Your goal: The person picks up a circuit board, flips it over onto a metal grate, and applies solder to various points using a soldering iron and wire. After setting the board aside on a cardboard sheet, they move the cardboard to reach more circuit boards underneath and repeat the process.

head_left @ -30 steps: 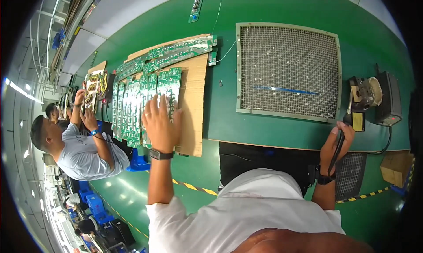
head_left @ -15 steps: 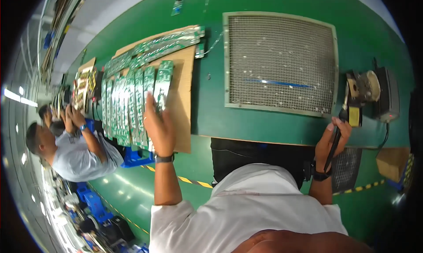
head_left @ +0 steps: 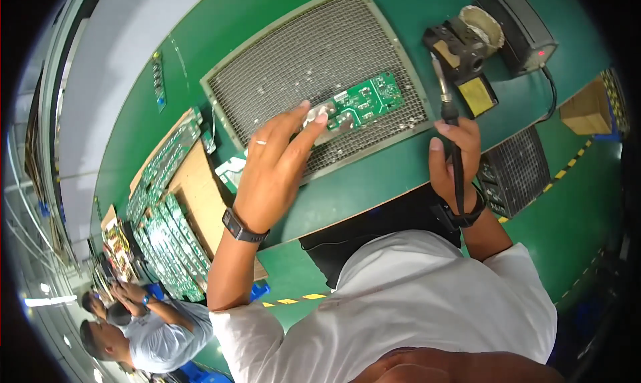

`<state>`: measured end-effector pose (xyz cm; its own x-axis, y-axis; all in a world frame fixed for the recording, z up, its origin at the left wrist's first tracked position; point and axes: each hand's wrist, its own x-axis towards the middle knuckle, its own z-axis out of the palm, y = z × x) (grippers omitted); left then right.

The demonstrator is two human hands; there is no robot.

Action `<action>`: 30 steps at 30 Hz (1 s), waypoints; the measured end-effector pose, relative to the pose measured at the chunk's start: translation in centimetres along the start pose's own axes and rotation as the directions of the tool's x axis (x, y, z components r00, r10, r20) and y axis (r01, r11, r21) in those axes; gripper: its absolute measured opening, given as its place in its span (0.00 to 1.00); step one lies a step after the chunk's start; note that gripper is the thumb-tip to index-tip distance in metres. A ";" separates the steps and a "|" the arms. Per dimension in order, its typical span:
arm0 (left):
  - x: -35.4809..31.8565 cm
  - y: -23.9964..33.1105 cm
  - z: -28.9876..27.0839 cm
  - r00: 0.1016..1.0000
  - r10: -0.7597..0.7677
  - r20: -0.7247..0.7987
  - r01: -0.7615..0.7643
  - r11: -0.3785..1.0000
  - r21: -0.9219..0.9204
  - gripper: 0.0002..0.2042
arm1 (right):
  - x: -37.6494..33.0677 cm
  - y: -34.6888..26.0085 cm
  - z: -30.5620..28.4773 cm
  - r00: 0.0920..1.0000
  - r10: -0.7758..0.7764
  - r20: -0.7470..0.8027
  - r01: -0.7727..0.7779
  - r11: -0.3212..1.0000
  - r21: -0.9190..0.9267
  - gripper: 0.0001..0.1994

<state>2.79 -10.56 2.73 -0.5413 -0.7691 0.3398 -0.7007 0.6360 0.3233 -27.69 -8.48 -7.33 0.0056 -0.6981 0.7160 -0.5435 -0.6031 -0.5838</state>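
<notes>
My left hand (head_left: 274, 166) reaches over the metal mesh grille (head_left: 280, 69) on the green table and grips one end of a green circuit board (head_left: 364, 101) that lies on the mesh. A ring is on one finger and a dark watch on the wrist. My right hand (head_left: 454, 157) holds a soldering iron (head_left: 446, 109) by its black handle, tip pointing away from me toward the iron stand (head_left: 467, 43).
A black soldering station (head_left: 524, 26) sits at the far right. A row of green circuit boards (head_left: 170, 239) lies on brown cardboard (head_left: 200, 196) to the left. A small mesh box (head_left: 514, 173) is by my right arm. Another person (head_left: 143, 333) works at lower left.
My left hand left the row of boards on the cardboard and now holds one board on the mesh grille. My right hand stays on the soldering iron. The view has swung right.
</notes>
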 end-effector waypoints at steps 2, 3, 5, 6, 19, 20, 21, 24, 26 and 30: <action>1.5 -0.7 1.1 0.997 0.076 0.007 -0.076 0.997 0.018 0.35 | 0.0 0.0 0.0 0.999 0.032 0.004 -0.032 0.998 0.061 0.14; 1.9 -0.7 1.3 0.996 0.086 0.014 -0.086 0.996 0.009 0.35 | -0.1 0.0 -0.2 0.999 0.042 -0.001 -0.042 0.998 0.050 0.14; 2.3 -1.0 1.7 0.996 0.082 0.044 -0.082 0.997 -0.001 0.34 | 0.0 0.1 -0.2 1.000 0.009 0.013 -0.010 0.999 0.036 0.15; 2.2 -1.2 1.7 0.996 0.070 0.057 -0.070 0.998 0.001 0.34 | 0.1 0.2 0.0 1.000 -0.010 0.024 0.009 0.999 0.039 0.15; 2.2 -0.6 2.8 1.000 -0.027 0.000 0.027 1.000 -0.002 0.33 | -0.9 1.1 -0.2 0.998 0.015 0.058 -0.020 0.997 0.080 0.16; 1.9 -0.8 2.9 0.999 -0.033 0.002 0.033 0.999 0.027 0.32 | -0.8 1.1 -0.3 0.997 0.009 0.071 -0.014 0.997 0.071 0.16; 1.6 -1.0 3.0 0.999 -0.039 0.003 0.039 0.998 0.056 0.32 | -0.7 1.1 -0.3 0.997 0.003 0.083 -0.008 0.998 0.063 0.16; 1.2 -1.4 3.3 1.000 -0.019 0.007 0.018 0.994 0.108 0.34 | -0.7 1.0 -0.4 0.996 -0.002 0.092 -0.003 0.999 0.051 0.16; 1.1 -1.6 3.4 0.999 0.034 0.021 -0.036 0.987 0.155 0.37 | -0.6 0.9 -0.4 0.996 0.006 0.086 -0.010 0.999 0.047 0.16; 0.5 -1.7 3.1 1.000 0.012 0.008 -0.013 0.983 0.185 0.31 | -0.3 0.7 -0.4 0.993 -0.007 0.114 0.003 0.999 0.032 0.16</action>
<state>2.26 -12.24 -0.40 -0.5531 -0.7621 0.3368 -0.7676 0.6232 0.1495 -28.39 -8.56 -7.84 0.1052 -0.7333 0.6718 -0.5163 -0.6176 -0.5933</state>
